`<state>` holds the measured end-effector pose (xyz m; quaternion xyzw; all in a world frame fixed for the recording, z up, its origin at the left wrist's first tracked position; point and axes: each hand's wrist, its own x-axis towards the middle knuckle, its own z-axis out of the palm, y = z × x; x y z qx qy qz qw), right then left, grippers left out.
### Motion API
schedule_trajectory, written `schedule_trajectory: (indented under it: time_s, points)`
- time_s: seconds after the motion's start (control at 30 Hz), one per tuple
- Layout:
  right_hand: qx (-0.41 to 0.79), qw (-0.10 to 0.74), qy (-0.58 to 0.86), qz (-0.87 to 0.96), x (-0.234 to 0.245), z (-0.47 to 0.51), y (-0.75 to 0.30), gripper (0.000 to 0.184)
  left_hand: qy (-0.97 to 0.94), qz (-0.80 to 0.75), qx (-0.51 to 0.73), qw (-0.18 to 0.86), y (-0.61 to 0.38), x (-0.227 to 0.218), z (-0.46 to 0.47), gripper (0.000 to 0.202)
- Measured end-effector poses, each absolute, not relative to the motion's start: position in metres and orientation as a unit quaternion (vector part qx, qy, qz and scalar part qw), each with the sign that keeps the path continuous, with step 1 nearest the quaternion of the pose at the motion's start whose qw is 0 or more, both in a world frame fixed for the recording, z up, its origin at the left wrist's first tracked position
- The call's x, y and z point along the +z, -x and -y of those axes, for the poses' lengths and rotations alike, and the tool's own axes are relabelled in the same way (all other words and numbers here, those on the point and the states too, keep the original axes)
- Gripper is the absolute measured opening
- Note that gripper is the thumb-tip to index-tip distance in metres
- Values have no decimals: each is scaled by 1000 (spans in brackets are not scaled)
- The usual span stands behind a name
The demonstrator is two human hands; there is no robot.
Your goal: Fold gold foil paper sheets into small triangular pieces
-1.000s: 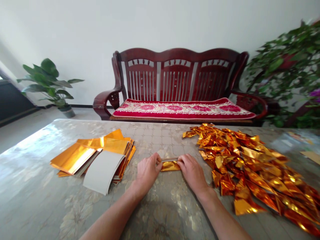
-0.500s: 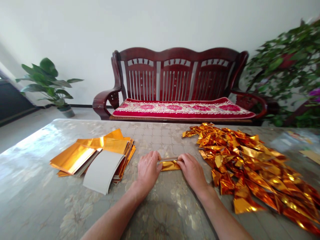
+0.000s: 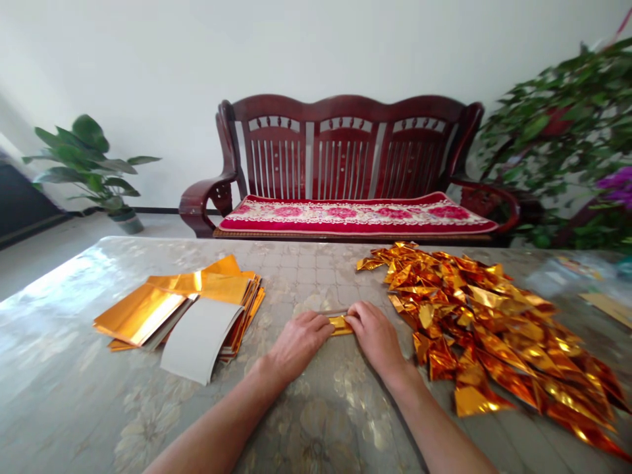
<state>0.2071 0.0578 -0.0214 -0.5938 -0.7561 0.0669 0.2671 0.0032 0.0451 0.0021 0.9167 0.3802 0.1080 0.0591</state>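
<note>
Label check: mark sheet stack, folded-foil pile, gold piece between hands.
Sheet stack (image 3: 197,326): head view, its grey part.
Folded-foil pile (image 3: 481,329): head view, heap's middle.
Gold piece (image 3: 340,325): head view, exposed middle.

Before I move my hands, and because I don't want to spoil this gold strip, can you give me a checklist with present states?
1. Right hand on the gold strip: ok, fingers at its right end.
2. Left hand on the strip: ok, fingers at its left end.
3. Left thumb's grip: cannot tell, hidden.
4. Strip apart from the folded foil pile: ok, the right hand lies between.
5. Sheet stack neatly squared: not ok, fanned out.
6. Strip's underside creased evenly: cannot tell, out of sight.
</note>
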Motion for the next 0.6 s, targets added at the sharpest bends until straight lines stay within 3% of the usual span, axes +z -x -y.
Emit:
schedule_trajectory:
  time_s: [0.33, 0.6]
  points:
    - [104, 318, 611, 717, -25, -62, -212, 6, -903, -420, 84, 27, -12, 4, -29, 30]
    - [94, 309, 625, 710, -24, -62, -212, 7, -906, -420, 42, -33, -17, 1, -18, 49]
